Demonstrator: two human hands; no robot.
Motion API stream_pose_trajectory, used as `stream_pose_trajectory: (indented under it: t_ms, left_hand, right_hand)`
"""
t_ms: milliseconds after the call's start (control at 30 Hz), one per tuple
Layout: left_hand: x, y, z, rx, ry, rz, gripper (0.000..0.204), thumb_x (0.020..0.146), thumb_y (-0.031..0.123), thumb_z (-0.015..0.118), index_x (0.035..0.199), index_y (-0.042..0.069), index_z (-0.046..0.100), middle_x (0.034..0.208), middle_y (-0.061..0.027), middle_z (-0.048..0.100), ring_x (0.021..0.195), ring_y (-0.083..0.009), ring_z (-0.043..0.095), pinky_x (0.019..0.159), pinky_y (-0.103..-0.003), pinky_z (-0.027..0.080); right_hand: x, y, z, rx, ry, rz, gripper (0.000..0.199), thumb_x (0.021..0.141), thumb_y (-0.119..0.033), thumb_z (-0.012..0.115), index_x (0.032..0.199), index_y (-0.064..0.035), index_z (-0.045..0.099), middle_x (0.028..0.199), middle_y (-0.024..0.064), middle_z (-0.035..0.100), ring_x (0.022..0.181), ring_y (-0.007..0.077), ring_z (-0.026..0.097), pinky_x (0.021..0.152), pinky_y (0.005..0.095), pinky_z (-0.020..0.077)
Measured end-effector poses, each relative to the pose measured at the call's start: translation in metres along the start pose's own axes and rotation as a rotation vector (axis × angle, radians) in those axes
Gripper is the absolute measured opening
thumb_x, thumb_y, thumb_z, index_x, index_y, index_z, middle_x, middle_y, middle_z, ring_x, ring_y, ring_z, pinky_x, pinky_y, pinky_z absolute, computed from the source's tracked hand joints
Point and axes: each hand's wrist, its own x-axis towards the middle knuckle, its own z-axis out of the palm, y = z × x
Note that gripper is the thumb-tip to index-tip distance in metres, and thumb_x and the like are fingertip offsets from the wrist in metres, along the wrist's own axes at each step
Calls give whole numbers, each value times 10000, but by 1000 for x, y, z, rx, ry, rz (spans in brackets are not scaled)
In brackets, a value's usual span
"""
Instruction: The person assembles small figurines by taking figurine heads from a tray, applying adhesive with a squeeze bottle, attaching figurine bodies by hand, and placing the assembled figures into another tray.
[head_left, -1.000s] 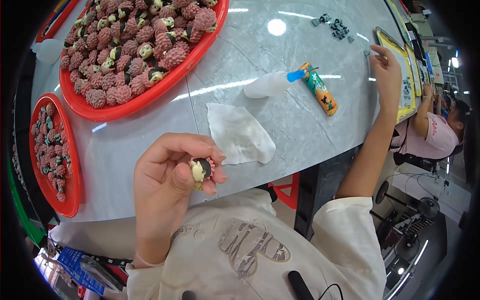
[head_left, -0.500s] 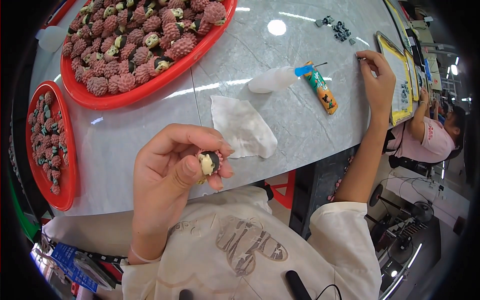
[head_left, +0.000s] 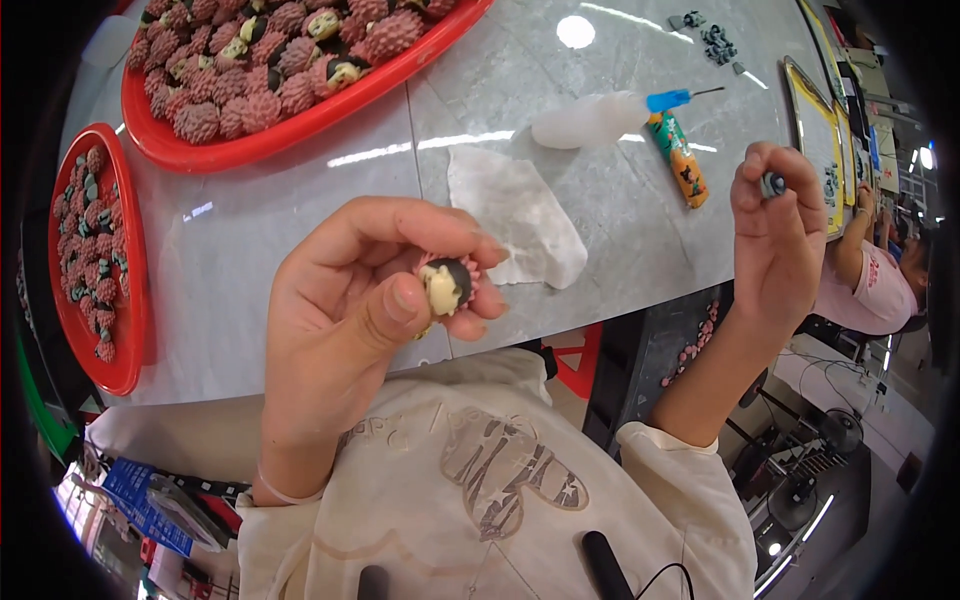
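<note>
A small pink, black and cream figure (head_left: 447,285) is pinched between thumb and fingers of the left hand (head_left: 335,300), above the near edge of the grey table (head_left: 290,190). Toward the table's right edge, the right hand (head_left: 780,240) holds a small dark piece (head_left: 772,184) in its fingertips. Beyond the figure lie a white cloth (head_left: 520,225), a bottle (head_left: 590,122) and a green-and-orange tube (head_left: 682,165). Two red trays (head_left: 300,138) of pink pieces line the table's left side.

A spiky pink figurine (head_left: 443,288) is held by the left hand (head_left: 340,310), a small grey piece (head_left: 773,184) by the right hand (head_left: 783,235).
</note>
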Motion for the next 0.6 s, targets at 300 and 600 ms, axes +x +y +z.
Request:
stream_pose_trajectory:
  t_ms: [300, 600]
  left_hand:
    - [1, -3, -3, 17, -29, 3, 404, 735, 290, 569, 959, -17, 434, 898, -146, 478, 706, -151, 516, 564, -180, 437]
    - [0, -1, -1, 21, -21, 22, 415, 722, 272, 587, 970, -26, 438, 911, -127, 510, 694, -119, 525, 593, -193, 450]
  right_hand:
    - [-17, 4, 55, 106, -419, 18, 257, 734, -136, 583, 927, 1, 485, 889, 121, 415, 613, 59, 430, 460, 97, 357]
    - [-29, 0, 106, -305, -277, -209, 243, 656, -45, 620, 845, 39, 493, 828, 187, 498, 671, 192, 524, 543, 193, 430]
